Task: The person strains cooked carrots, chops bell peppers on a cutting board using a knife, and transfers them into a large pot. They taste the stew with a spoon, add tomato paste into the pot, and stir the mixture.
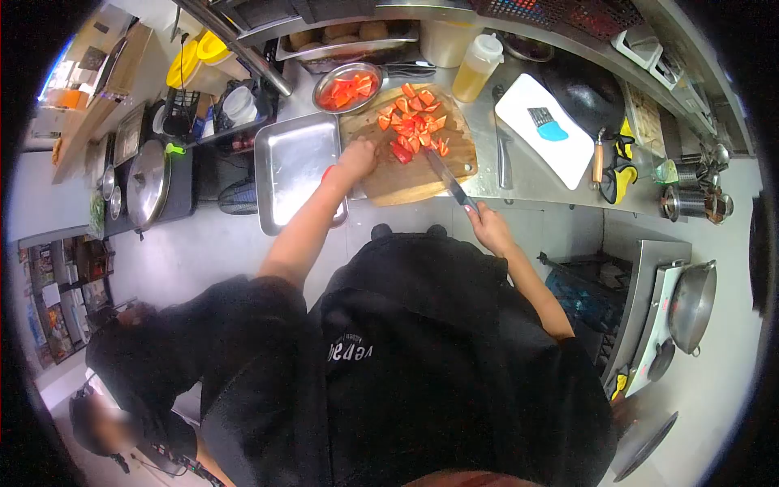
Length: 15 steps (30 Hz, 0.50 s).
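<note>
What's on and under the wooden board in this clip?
Red pieces lie on the board, beside the blade of the knife in the right hand. Whatever is beneath the board, and the wood under the pieces, is covered.

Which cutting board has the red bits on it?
The wooden cutting board, between the metal tray and the white cutting board. It has cut red pepper on top; the white one has a blue and dark tool instead.

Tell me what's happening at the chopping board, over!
Right hand gripping knife, tip at the cut red pieces. Left hand at the chopping board's left edge. Metal tray crowds that side. Over.
</note>
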Tool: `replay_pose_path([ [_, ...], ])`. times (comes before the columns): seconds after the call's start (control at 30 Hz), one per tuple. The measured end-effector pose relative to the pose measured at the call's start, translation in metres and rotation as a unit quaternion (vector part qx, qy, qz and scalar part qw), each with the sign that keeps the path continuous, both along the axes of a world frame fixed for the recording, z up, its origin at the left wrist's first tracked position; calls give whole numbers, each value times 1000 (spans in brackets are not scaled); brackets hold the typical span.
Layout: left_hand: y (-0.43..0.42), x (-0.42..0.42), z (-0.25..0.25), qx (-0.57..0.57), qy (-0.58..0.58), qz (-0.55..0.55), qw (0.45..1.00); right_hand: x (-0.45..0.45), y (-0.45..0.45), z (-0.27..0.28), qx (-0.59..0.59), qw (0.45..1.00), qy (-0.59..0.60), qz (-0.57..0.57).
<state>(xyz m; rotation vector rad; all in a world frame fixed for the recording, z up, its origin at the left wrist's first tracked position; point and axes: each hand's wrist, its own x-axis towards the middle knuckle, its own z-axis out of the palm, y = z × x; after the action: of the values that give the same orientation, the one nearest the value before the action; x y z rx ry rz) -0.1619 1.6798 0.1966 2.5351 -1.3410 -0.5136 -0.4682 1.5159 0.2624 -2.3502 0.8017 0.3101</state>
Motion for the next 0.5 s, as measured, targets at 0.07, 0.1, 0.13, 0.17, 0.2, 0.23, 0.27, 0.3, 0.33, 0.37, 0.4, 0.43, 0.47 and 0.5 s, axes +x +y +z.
replay_pose_path([
  [0.07, -6, 1, 22, 8, 15, 6, 1000, 1, -1, -6, -2, 1000, -6, 2],
  [0.1, -11, -2, 33, -69, 83, 48, 993, 0, -1, -9, -3, 1000, -11, 0],
  [0.13, -16, -7, 42, -145, 151, 89, 974, 0, 1, -8, -2, 1000, -11, -2],
  [0.17, -21, -13, 47, -144, 151, 87, 974, 1, 3, -5, 0, 1000, -15, -3],
  [0.2, -26, -23, 51, -213, 28, 82, 973, 1, 3, -4, 3, 1000, -19, -4],
  [0.23, -29, -32, 54, -277, -95, 76, 953, 0, 3, -4, 2, 1000, -20, -5],
  [0.27, -30, -41, 50, -278, -96, 76, 953, -1, 3, -6, 6, 1000, -16, -10],
  [0.3, -30, -51, 42, -242, -98, 25, 965, -1, 3, -7, 10, 1000, -12, -14],
  [0.33, -29, -58, 32, -205, -100, -25, 973, -2, 3, -10, 10, 1000, -13, -11],
  [0.37, -30, -64, 25, -204, -102, -23, 973, -4, 2, -12, 2, 1000, -11, -20],
  [0.4, -31, -69, 18, -157, -102, -25, 982, -4, 1, -14, -7, 1000, -9, -29],
  [0.43, -32, -72, 11, -111, -101, -28, 988, -3, 2, -10, -7, 1000, -9, -28],
  [0.47, -34, -70, 4, -137, -90, -5, 986, -3, 1, -5, -2, 999, -10, -33],
  [0.5, -33, -67, -3, -138, -89, -5, 986, -3, 1, -1, 3, 999, -9, -38],
])
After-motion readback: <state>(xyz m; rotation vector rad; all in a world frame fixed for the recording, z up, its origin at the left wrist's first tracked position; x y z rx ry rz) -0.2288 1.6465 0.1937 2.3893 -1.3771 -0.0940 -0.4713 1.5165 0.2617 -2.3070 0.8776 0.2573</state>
